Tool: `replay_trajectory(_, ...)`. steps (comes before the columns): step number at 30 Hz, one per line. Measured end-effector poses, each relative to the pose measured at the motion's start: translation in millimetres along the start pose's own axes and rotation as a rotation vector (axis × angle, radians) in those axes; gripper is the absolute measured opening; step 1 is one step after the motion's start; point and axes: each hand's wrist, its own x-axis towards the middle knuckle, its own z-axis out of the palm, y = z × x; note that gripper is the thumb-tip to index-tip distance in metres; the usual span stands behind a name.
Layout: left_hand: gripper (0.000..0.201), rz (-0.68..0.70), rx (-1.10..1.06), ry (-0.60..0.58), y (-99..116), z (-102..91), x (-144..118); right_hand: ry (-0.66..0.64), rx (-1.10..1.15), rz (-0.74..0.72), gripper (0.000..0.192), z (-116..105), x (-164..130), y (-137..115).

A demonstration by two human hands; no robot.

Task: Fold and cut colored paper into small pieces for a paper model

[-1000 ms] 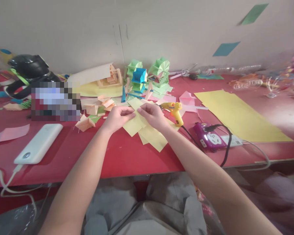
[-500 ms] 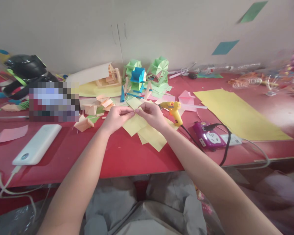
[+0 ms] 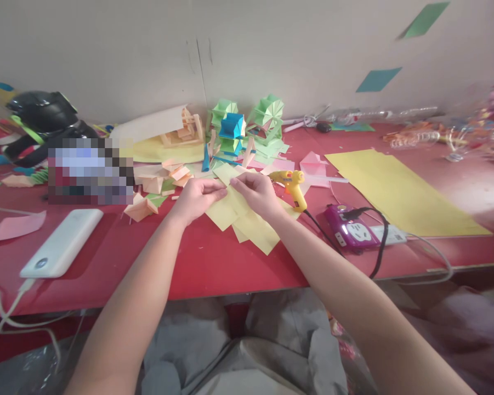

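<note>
My left hand (image 3: 198, 201) is closed in a pinch, thumb against fingers, at the left edge of a pale yellow paper sheet (image 3: 235, 201). My right hand (image 3: 255, 192) pinches the same paper from the other side, its fingertips slightly apart from the left ones. More pale yellow paper pieces (image 3: 258, 232) lie fanned out under both hands. Just right of my right hand, a yellow hot glue gun (image 3: 293, 189) rests on its side. Behind the hands stand a blue folded-paper piece (image 3: 232, 126) and a green folded-paper wheel (image 3: 268, 114).
The red table (image 3: 197, 269) carries a white power bank (image 3: 61, 241) at left and a purple power strip (image 3: 351, 227) with cords at right. Peach folded papers (image 3: 142, 207) sit left of my hands. A large yellow sheet (image 3: 411, 192) lies at right, near a clear plastic bottle (image 3: 362, 115).
My right fingertips have shifted a little up and away from the left ones, opening a small gap over the paper. My left hand stays nearly still.
</note>
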Motion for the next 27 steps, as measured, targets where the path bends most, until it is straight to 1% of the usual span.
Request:
replay_trajectory(4, 0.029, 0.05, 0.061, -0.004, -1.4, 0.4, 0.4, 0.022, -0.025, 0.0, 0.054, -0.6, -1.2, -4.0)
replay_trajectory(6, 0.031, 0.107, 0.096, 0.026, -1.1, 1.6, 0.3, 0.014, 0.004, 0.009, 0.055, -1.6, -1.7, -4.8)
replay_trajectory(9, 0.034, 0.166, 0.121, 0.096, 0.4, 3.7, 0.1, -0.041, 0.011, 0.02, 0.056, -2.9, -1.6, -4.0)
replay_trajectory(11, 0.035, 0.152, 0.118, 0.094, 0.7, 4.0, 0.1, -0.059, -0.027, 0.0, 0.058, -3.1, -1.2, -2.7)
replay_trajectory(15, 0.037, 0.098, 0.112, 0.04, -1.5, 0.9, 0.8, -0.045, -0.103, -0.051, 0.056, -3.2, -0.5, -2.3)
replay_trajectory(18, 0.039, 0.128, 0.116, 0.079, -3.4, -1.1, 1.4, -0.106, -0.109, -0.06, 0.05, -4.8, -0.7, -5.0)
replay_trajectory(20, 0.04, 0.158, 0.134, 0.124, -4.5, -0.9, 1.7, -0.141, -0.129, -0.05, 0.048, -6.2, -0.9, -6.4)
replay_trajectory(23, 0.038, 0.205, 0.166, 0.164, -6.7, 0.2, 2.5, -0.134, -0.161, -0.015, 0.052, -6.7, -0.9, -5.1)
replay_trajectory(25, 0.036, 0.22, 0.179, 0.178, -7.8, -0.1, 3.4, -0.15, -0.102, 0.043, 0.051, -5.8, -1.2, -2.6)
replay_trajectory(27, 0.035, 0.207, 0.178, 0.181, -7.8, -1.8, 4.2, -0.204, -0.013, 0.091, 0.045, -4.6, -1.8, 0.0)
